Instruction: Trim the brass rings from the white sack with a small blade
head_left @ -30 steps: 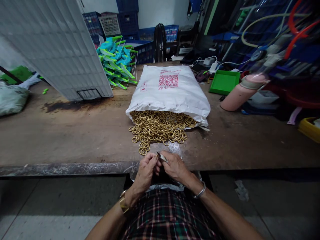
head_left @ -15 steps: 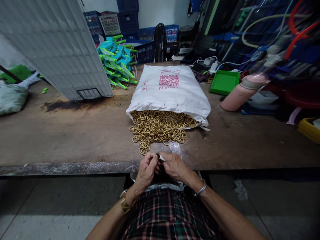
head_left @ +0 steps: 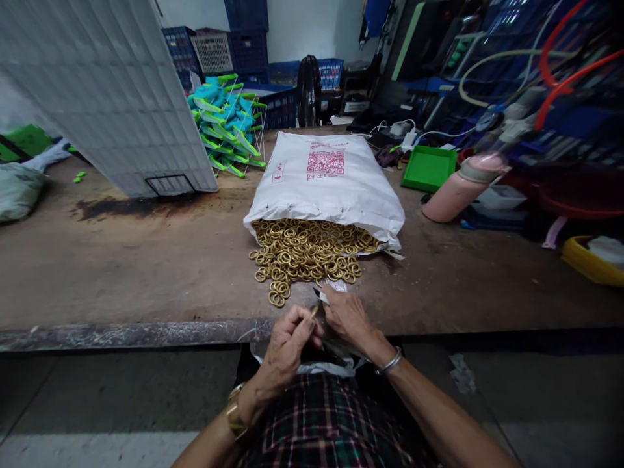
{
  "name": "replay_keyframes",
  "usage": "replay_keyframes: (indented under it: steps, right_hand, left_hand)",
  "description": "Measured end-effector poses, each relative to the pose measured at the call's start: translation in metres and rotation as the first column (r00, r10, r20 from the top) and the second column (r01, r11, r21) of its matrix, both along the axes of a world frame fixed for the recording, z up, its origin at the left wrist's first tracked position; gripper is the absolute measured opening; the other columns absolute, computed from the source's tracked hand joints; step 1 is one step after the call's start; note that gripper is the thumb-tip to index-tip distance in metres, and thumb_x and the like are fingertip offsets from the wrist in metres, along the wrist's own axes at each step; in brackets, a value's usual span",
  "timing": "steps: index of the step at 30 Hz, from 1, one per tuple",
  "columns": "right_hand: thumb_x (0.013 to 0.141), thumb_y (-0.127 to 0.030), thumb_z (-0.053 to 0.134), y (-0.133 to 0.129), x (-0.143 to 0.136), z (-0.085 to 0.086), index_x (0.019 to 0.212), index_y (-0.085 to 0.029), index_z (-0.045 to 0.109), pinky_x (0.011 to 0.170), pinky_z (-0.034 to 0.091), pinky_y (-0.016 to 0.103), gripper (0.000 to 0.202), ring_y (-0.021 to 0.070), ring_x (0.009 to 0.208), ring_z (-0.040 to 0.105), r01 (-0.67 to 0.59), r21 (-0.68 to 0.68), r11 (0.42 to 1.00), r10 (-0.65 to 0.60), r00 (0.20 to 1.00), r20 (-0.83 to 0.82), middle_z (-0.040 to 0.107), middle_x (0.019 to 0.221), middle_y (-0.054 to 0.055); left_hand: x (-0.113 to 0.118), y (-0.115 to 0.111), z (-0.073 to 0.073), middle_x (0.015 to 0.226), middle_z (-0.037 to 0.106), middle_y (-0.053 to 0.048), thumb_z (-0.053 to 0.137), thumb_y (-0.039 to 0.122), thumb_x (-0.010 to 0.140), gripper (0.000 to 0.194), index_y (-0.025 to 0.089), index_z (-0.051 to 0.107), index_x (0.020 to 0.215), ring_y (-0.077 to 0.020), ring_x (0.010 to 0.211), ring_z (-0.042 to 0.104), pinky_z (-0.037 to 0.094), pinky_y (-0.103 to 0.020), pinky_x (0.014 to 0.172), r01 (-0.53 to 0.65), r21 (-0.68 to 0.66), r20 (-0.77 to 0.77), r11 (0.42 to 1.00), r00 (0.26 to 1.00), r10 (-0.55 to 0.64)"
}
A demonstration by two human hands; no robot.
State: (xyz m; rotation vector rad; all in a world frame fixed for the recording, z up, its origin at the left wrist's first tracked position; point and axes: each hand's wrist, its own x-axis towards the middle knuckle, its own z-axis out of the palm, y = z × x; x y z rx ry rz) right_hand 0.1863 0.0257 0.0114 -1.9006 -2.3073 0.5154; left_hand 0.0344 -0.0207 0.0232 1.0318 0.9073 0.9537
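Note:
At the table's front edge, my left hand pinches a gold-coloured ring between thumb and fingers. My right hand is closed around a small blade with a dark tip and a pale, wrapped-looking part; its exact kind is hard to make out. The blade stands just above and right of the ring, apart from it. Beyond both hands, a heap of similar gold rings spills out of the open mouth of a white sack with red print.
A grey corrugated panel stands at left beside turquoise and lime-green pieces. To the right are a green tray, a pink bottle-like container with hoses above, and a yellow tray. Crates are stacked behind.
My hands have drawn apart. The right hand with the blade has moved up and away from the left, and the ring in my left fingers now shows. The view has shifted slightly.

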Motion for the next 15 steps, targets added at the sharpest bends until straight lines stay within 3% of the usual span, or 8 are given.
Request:
replay_keyframes:
  steps: [3,6,10,15]
  right_hand:
    - [0.077,-0.013,0.038,-0.001,0.004,-0.005,0.093,-0.016,0.055,0.056,0.026,0.025,0.022,0.0147,0.063,0.053,0.046,0.067,0.997,-0.041,0.996,-0.075,0.063,0.073,0.006]
    - [0.076,-0.012,0.039,-0.009,0.002,-0.008,0.084,-0.018,0.054,0.057,0.029,0.023,0.018,0.0139,0.063,0.051,-0.065,0.111,0.992,0.087,0.976,-0.202,0.06,0.07,0.003]
    - [0.074,-0.009,0.04,-0.019,-0.008,-0.008,0.082,-0.019,0.053,0.058,0.029,0.022,0.018,0.0126,0.061,0.051,-0.202,0.1,0.974,0.223,0.934,-0.278,0.058,0.067,0.0]
    - [0.073,-0.008,0.04,-0.022,-0.014,-0.003,0.085,-0.018,0.053,0.058,0.027,0.023,0.021,0.013,0.062,0.05,-0.216,0.056,0.975,0.223,0.947,-0.232,0.06,0.07,0.002]
  left_hand:
    - [-0.002,0.006,-0.01,0.066,0.056,0.0,0.052,0.044,0.079,0.029,0.016,0.049,0.073,-0.0086,0.054,0.05,0.042,-0.023,0.057,-0.068,-0.069,0.026,0.995,0.997,0.07]
    - [-0.004,0.009,-0.018,0.067,0.056,0.0,0.053,0.044,0.078,0.028,0.016,0.049,0.073,-0.0086,0.053,0.05,0.042,-0.023,0.056,-0.093,-0.079,0.021,0.993,0.995,0.095]
    - [-0.004,0.008,-0.016,0.067,0.055,0.0,0.055,0.049,0.075,0.033,0.016,0.048,0.072,-0.0086,0.054,0.049,0.041,-0.023,0.056,-0.117,-0.079,-0.031,0.99,0.993,0.115]
    - [-0.005,0.007,-0.01,0.061,0.05,0.003,0.051,0.051,0.076,0.035,0.017,0.047,0.07,-0.009,0.055,0.047,0.039,-0.022,0.058,-0.113,-0.029,-0.12,0.993,0.987,0.109]
